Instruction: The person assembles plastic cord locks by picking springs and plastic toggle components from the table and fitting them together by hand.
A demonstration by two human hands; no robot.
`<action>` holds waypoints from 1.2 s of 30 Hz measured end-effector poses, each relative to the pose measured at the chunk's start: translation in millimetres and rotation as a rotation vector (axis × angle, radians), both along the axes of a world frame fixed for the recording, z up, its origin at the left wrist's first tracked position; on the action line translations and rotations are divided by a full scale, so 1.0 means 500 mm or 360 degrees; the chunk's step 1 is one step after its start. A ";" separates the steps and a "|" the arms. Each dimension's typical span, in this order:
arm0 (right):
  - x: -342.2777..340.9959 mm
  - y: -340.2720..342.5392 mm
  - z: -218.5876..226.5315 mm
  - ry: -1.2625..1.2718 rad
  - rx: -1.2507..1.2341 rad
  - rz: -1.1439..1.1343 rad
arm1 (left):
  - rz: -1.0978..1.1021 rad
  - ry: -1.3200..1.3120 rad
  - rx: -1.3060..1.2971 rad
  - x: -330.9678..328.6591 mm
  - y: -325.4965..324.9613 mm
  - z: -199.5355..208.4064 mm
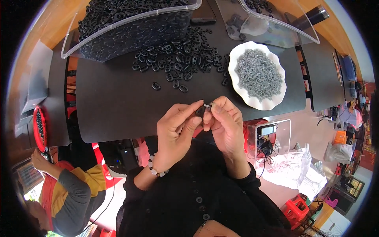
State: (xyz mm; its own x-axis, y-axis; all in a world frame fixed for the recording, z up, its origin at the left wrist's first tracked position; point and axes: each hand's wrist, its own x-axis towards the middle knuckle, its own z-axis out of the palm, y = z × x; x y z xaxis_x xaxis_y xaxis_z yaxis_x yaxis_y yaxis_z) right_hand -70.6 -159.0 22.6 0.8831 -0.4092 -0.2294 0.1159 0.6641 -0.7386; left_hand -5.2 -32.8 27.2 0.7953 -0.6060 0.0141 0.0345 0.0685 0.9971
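Observation:
My left hand (172, 132), with a beaded bracelet at the wrist, pinches a small black oval cord-lock piece (200, 111) between thumb and fingers. Close against it, my right hand (227, 128) grips a tiny metal coil spring (207, 106) by its end. The spring meets the edge of the black piece; fingers hide how far it goes in. Beyond my hands lies a loose heap of black two-hole cord-lock pieces (181, 59) on the dark table (118, 98). A white scalloped dish (233, 75) to the right holds a mound of small grey springs (258, 73).
A clear bin (134, 23) full of black pieces stands at the far left of the table, another clear bin (272, 33) at the far right. Below the table edge is a clear box with cables (266, 144). At left, a co-worker (75, 193) sits by a red tray (39, 128).

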 end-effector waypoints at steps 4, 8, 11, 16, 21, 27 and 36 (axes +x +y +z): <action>-0.001 -0.003 -0.003 -0.0007 0.0047 0.0052 | -0.0026 0.0067 -0.0002 -0.004 0.003 0.002; -0.004 -0.010 -0.009 -0.0071 0.0044 0.0048 | -0.0016 0.0102 0.0007 -0.003 0.005 -0.005; 0.004 -0.010 -0.005 -0.0012 -0.0161 -0.0111 | -0.0058 -0.0026 0.0156 0.005 0.006 -0.008; 0.015 -0.004 -0.010 0.0019 -0.0345 -0.0149 | 0.0111 0.0062 0.0085 0.013 -0.009 -0.004; 0.014 -0.004 -0.013 0.0015 -0.0350 -0.0041 | 0.0129 0.0092 0.0105 0.026 0.000 -0.013; 0.010 -0.005 -0.019 0.0114 -0.0590 -0.0181 | -0.0091 -0.0697 0.0669 0.077 0.001 -0.014; -0.017 -0.028 -0.023 0.0070 -0.0523 -0.0270 | 0.0282 -0.0881 0.0748 0.048 0.008 -0.013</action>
State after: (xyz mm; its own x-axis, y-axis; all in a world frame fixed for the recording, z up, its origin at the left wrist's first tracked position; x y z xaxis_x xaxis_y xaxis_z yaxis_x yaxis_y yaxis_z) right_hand -79.0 -173.0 11.3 0.7888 -0.6068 -0.0975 0.1675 0.3649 -0.9159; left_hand 18.5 -28.7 20.5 0.8333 -0.5105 0.2120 -0.4532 -0.4112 0.7909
